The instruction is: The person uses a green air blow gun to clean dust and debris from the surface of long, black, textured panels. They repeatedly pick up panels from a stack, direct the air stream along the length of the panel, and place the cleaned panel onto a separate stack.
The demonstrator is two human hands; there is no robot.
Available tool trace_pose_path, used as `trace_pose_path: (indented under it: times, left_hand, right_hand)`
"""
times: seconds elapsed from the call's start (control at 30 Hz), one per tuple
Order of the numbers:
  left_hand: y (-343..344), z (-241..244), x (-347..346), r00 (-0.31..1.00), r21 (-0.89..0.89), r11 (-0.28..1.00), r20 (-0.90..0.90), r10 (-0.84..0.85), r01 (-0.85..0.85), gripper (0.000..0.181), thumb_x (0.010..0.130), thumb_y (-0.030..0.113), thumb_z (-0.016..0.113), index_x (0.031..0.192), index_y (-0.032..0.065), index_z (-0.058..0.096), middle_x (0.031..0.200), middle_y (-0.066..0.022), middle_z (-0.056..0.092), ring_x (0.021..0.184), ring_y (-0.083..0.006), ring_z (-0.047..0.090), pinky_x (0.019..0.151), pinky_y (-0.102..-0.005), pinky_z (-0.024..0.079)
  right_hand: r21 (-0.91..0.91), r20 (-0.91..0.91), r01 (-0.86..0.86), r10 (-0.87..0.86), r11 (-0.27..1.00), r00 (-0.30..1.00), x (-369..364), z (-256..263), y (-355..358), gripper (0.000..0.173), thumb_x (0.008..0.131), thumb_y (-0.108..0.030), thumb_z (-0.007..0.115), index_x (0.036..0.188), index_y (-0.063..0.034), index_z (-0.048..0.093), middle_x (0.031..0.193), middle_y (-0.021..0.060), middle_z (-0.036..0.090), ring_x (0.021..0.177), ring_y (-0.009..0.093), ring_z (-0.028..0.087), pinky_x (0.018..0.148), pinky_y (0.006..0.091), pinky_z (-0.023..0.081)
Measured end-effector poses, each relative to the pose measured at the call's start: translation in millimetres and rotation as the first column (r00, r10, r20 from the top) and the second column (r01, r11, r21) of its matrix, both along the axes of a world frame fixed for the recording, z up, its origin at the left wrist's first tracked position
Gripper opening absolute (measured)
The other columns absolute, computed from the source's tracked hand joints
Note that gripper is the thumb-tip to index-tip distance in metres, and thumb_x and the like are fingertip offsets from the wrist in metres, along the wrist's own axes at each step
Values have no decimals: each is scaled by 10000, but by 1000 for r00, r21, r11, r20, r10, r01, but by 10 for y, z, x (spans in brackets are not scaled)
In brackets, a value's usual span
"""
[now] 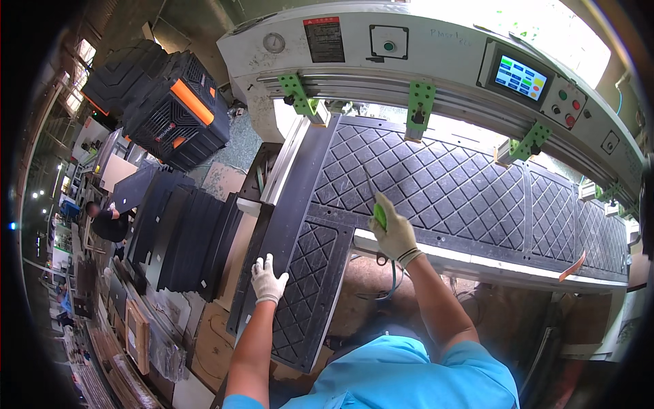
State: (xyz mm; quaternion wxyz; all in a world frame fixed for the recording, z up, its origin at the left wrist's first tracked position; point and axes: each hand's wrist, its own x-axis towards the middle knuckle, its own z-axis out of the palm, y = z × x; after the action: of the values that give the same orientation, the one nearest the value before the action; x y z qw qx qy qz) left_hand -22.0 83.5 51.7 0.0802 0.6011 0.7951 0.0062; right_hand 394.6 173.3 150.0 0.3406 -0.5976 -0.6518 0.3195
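My left hand (267, 278), in a white knit glove, lies palm down with fingers spread on the near part of a long dark panel (294, 204). The panel lies along the left edge of a black bed (373, 179) with diamond grooves. My right hand (396, 232), also gloved, grips a green-handled tool (379, 216) over the bed's front part. A thin shaft points away from this tool; its exact kind is unclear. Below that hand hangs a blue-green hose (393, 286), and whether it joins the tool is hidden.
A white machine beam (352, 46) with green brackets (421, 102) and a lit control screen (521, 75) spans the far side. Left stand stacked dark panels (186, 240) and a large black and orange case (176, 117). An orange strip (572, 267) lies at the bed's right front. Farther left is another person (110, 222).
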Motion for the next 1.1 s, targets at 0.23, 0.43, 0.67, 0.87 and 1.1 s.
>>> trace_pose_path:
  times: [0.23,0.43,0.67,0.87,1.1]
  left_hand:
    - [430,114,-123,988,-364,918,-51,147,-155,1394,689,783,868,1754,302,108,1777,-293,140,1644,-491,154,1320,-624,172]
    - [274,-219,-186,996,-150,984,-26,91,-94,1372,691,758,867,1740,182,195,1681,-329,309,1548,-496,335,1277,-585,298]
    - [336,-165,-177,998,-110,992,-31,59,-62,1330,672,718,891,1710,144,290,1562,-292,424,1426,-470,456,1213,-567,387]
    - [331,-196,-185,996,-111,991,-44,72,-76,1313,679,718,881,1715,172,287,1582,-261,418,1434,-450,457,1209,-573,385]
    - [286,-257,-216,995,-83,992,-39,89,-92,1286,689,703,880,1710,188,292,1617,-269,393,1462,-460,438,1210,-584,382]
  right_hand:
    - [189,-80,164,-151,968,985,721,700,365,621,1046,-226,632,1626,-124,436,1084,228,769,914,376,786,819,459,614]
    - [189,-191,211,-175,959,966,933,629,289,608,1061,-210,633,1627,-102,441,975,140,734,830,234,755,780,373,600]
    - [201,-225,237,-190,951,956,882,382,246,600,1062,-175,633,1626,-93,444,971,113,726,812,193,737,742,345,595]
    - [242,-197,202,-156,949,968,791,533,360,617,1060,-183,635,1633,-77,433,992,124,730,823,200,740,757,347,599]
    - [297,-160,205,-163,933,974,794,810,396,603,1063,-195,636,1622,-67,450,945,115,705,794,191,719,720,350,586]
